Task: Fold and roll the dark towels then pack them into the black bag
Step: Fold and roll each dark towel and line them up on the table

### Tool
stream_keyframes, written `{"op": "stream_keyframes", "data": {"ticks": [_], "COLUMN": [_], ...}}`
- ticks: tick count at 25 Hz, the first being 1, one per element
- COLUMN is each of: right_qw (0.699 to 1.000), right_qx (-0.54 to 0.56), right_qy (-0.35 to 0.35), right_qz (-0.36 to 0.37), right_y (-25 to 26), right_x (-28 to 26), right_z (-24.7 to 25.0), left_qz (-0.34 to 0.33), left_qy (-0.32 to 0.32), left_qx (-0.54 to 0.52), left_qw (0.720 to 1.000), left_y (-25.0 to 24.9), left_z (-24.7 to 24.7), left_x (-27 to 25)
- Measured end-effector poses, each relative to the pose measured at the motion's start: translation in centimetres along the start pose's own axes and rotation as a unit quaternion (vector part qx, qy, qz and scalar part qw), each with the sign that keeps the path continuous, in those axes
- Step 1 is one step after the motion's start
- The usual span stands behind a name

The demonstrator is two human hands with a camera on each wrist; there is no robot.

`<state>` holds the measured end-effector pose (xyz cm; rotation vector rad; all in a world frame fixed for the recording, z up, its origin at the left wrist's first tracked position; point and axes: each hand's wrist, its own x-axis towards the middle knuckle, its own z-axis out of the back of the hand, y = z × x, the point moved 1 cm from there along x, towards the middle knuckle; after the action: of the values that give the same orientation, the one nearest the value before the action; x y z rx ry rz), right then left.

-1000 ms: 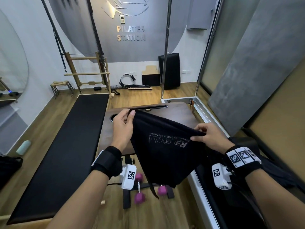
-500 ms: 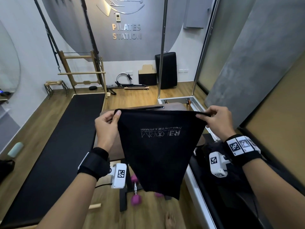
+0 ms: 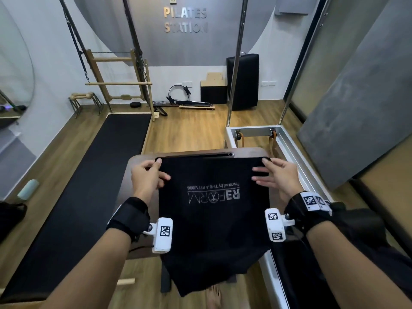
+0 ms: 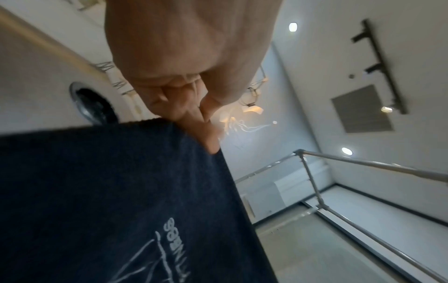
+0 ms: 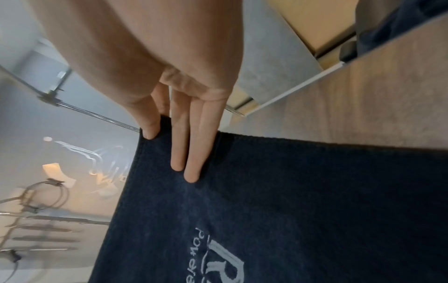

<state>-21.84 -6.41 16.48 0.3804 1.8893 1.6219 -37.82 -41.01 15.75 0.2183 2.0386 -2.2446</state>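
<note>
A dark towel with a pale upside-down logo lies spread flat on the brown table. Its near end hangs over the table's front edge. My left hand pinches the far left corner between thumb and fingers; the left wrist view shows the left hand nipping the towel at its edge. My right hand holds the far right corner. In the right wrist view the right hand has its thumb on the towel and two straight fingers lying on the cloth.
A long black mat runs along the floor on the left. A metal frame borders the table on the right. A dark heap lies under my right forearm, and a black object sits at the left edge.
The towel was held up in the air and stretched between both hands; now both hands have gone forward and down and it lies flat on the table.
</note>
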Motion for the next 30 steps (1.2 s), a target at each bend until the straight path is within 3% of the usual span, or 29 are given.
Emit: {"op": "stream_keyframes", "data": {"ticks": [2, 4, 11, 16, 20, 24, 27, 30], "right_qw": [0.998, 0.995, 0.990, 0.989, 0.996, 0.999, 0.996, 0.986], "right_qx": [0.013, 0.016, 0.011, 0.005, 0.022, -0.019, -0.076, -0.157], "right_qy": [-0.004, -0.006, 0.006, -0.008, -0.004, 0.013, 0.019, 0.037], "right_qz": [-0.053, -0.095, -0.137, -0.148, -0.082, -0.040, -0.045, -0.038], "right_y": [-1.9, -3.3, -3.3, -3.8, -3.8, -4.8, -6.2, -8.3], "right_x": [2.9, 6.0, 15.5, 18.0, 15.3, 8.9, 3.0, -3.4], "right_z": [-0.7, -1.2, -3.2, -4.5, -4.2, -2.9, -1.8, 0.2], "left_qz": [0.093, 0.129, 0.133, 0.148, 0.109, 0.050, -0.018, -0.086], "left_qy": [0.038, 0.028, -0.042, -0.045, -0.007, 0.004, 0.028, 0.057], "left_qx": [-0.081, -0.144, -0.187, -0.178, -0.170, -0.108, 0.023, 0.194], "left_qw": [0.992, 0.981, 0.972, 0.972, 0.979, 0.993, 0.999, 0.976], "left_y": [1.0, 2.4, 4.4, 5.4, 5.4, 6.2, 7.7, 9.5], "left_z": [-1.7, -3.2, -7.0, -8.3, -7.3, -5.2, -3.4, -1.0], "left_x": [1.6, 3.3, 10.5, 12.7, 11.1, 6.2, 1.5, -4.0]}}
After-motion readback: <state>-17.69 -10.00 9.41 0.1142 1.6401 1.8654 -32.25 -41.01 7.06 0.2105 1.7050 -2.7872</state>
